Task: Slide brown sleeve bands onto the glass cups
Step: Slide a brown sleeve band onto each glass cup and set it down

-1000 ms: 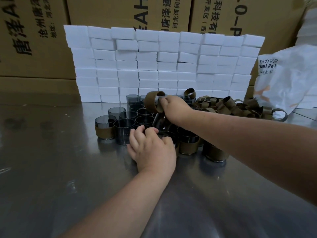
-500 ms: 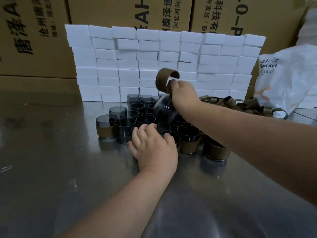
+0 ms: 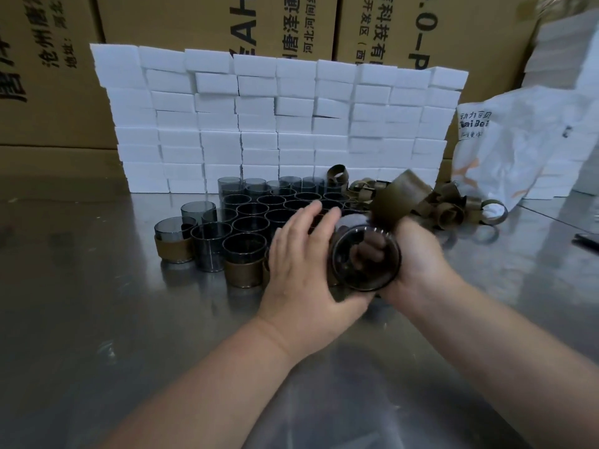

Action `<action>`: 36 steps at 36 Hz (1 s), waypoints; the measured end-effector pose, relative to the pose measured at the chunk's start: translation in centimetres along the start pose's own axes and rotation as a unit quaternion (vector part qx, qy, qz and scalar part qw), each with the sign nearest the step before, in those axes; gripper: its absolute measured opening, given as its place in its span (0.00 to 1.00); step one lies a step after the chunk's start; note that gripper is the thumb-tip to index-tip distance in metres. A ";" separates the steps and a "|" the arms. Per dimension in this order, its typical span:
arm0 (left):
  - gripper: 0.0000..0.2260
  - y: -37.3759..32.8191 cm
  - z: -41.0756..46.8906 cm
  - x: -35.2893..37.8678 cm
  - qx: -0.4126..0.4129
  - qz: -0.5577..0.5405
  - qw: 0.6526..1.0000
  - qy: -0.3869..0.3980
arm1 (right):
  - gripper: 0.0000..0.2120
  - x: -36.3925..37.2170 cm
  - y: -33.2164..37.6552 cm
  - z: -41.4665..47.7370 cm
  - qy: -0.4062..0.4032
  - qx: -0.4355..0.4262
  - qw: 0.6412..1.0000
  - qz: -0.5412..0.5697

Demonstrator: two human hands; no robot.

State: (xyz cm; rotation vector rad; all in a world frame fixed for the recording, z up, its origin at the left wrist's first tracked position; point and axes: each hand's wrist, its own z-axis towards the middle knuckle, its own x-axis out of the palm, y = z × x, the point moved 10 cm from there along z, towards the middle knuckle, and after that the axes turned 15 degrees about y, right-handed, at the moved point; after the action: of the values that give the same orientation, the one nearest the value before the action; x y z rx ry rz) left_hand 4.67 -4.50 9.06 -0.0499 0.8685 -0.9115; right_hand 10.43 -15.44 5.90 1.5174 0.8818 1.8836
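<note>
Far left, a banded cup (image 3: 171, 249) and bare cups (image 3: 252, 210) stand on the table (image 3: 97, 319). I see the left hand (image 3: 301, 264) flat-fingered against the glass cup (image 3: 364, 254), which is lifted with its mouth toward the camera and gripped by the right hand (image 3: 421, 257) (fingers curled behind the glass). The brown band (image 3: 400, 197) is atop that hand, blurred. The loose bands (image 3: 453, 209) are piled to the right.

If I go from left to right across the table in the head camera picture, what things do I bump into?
First a cup with a brown band → left hand → held glass cup → right hand → loose brown ring → white bag.
</note>
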 end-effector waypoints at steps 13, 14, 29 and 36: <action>0.35 3.1 -0.7 -2.8 -0.129 -0.005 0.984 -0.121 | 0.18 -1.3 5.7 -2.6 -0.057 -0.238 0.870 -0.428; 0.35 3.2 -0.7 -2.8 -0.136 -0.001 0.983 -0.122 | 0.20 -1.0 5.7 -2.8 -0.049 -0.251 0.862 -0.437; 0.34 2.5 -0.6 -2.2 -0.113 0.033 0.988 -0.095 | 0.14 0.8 1.3 -2.3 0.074 -0.153 0.904 -0.391; 0.33 2.4 -0.6 -2.2 -0.115 0.035 0.988 -0.097 | 0.05 0.3 0.8 -1.9 0.080 -0.116 0.910 -0.389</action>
State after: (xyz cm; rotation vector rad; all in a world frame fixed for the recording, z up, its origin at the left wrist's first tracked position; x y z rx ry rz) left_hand 5.20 -1.26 9.12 -0.3011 0.7838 -0.7235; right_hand 8.44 -15.99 6.42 0.7013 1.0814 1.4425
